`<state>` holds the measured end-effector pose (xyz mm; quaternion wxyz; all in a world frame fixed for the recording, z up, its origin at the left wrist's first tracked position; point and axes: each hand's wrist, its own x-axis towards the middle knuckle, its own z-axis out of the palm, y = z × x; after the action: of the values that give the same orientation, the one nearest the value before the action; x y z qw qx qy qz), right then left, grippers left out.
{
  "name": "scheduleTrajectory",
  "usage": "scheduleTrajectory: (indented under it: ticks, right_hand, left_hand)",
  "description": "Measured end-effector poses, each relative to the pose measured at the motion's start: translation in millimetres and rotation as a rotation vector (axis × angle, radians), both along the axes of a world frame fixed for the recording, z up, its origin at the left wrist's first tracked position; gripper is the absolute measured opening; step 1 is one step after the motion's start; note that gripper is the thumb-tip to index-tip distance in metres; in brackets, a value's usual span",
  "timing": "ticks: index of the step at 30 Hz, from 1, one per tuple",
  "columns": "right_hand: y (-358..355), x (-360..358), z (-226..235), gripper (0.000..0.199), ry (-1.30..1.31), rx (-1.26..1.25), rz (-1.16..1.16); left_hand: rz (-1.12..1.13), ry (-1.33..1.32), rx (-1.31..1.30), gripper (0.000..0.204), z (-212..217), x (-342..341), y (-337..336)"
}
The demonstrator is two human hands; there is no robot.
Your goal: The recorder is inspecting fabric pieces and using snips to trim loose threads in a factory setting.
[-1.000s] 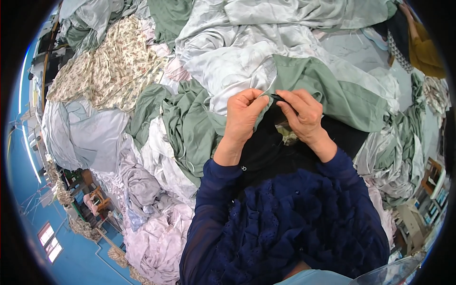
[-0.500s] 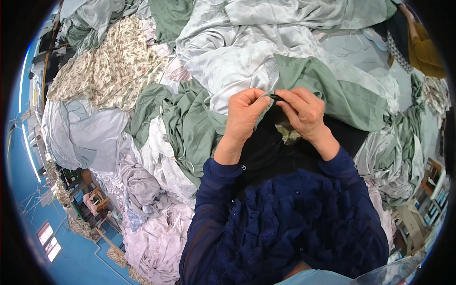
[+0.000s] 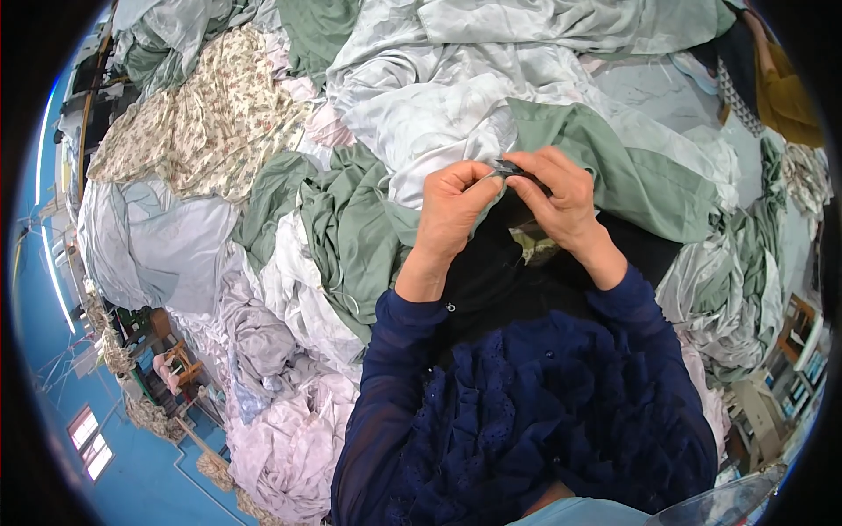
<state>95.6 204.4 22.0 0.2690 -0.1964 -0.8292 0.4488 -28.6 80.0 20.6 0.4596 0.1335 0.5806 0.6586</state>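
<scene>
Far left of the dark tool [image 3: 509,167], can make out a blue wall [image 3: 140,478] and a bright window [image 3: 90,443], both bent by the lens; nearer, but well left of the tool, a small wooden frame [image 3: 182,364] amid clutter too small to sort out. Up and left of the tool, can see a rumpled floral cloth [image 3: 215,114]; down and left, a heap of pinkish cloth [image 3: 294,447]. Closer on the tool's left, can follow the crumpled green fabric [image 3: 346,210] up to the left hand [image 3: 452,215], just beside the tool, with thumb and forefinger pinched together on a fabric edge. Cannot see the exact bit gripped, hidden by the fingertips. Beyond the tool, can see white cloth [image 3: 456,114]; below it, black cloth [image 3: 478,272] with a yellowish patch [image 3: 537,250], hard to make out. Just right of the tool, can see the right hand [image 3: 561,197], closed around its body and covering most of it; cannot tell its exact kind from the dark stub and pale glint left showing. Farther right, can see a smoother green panel [image 3: 605,167], but cannot tell whether joined to the green fabric. Far upper right of the tool, can glimpse another person's mustard garment [image 3: 789,96], cut off by the rim.
</scene>
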Motion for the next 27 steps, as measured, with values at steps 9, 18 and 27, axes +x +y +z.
scheduleTrajectory:
  ticks: [9, 18, 27]
  right_hand:
    - [1.7, 1.4, 1.8, 0.028, -0.028, 0.071, 0.037]
    - [3.4, 2.1, 0.5, 0.026, -0.048, -0.047, 0.057]
    - [3.5, 1.4, 0.9, 0.024, -0.013, -0.003, 0.062]
  left_hand:
    - [0.013, 0.02, 0.023, 0.003, -2.7, 2.2, 0.5]
    - [0.01, 0.033, 0.031, 0.003, -6.3, 3.4, -0.1]
    - [0.005, 0.038, 0.025, 0.003, -5.7, 3.3, -0.4]
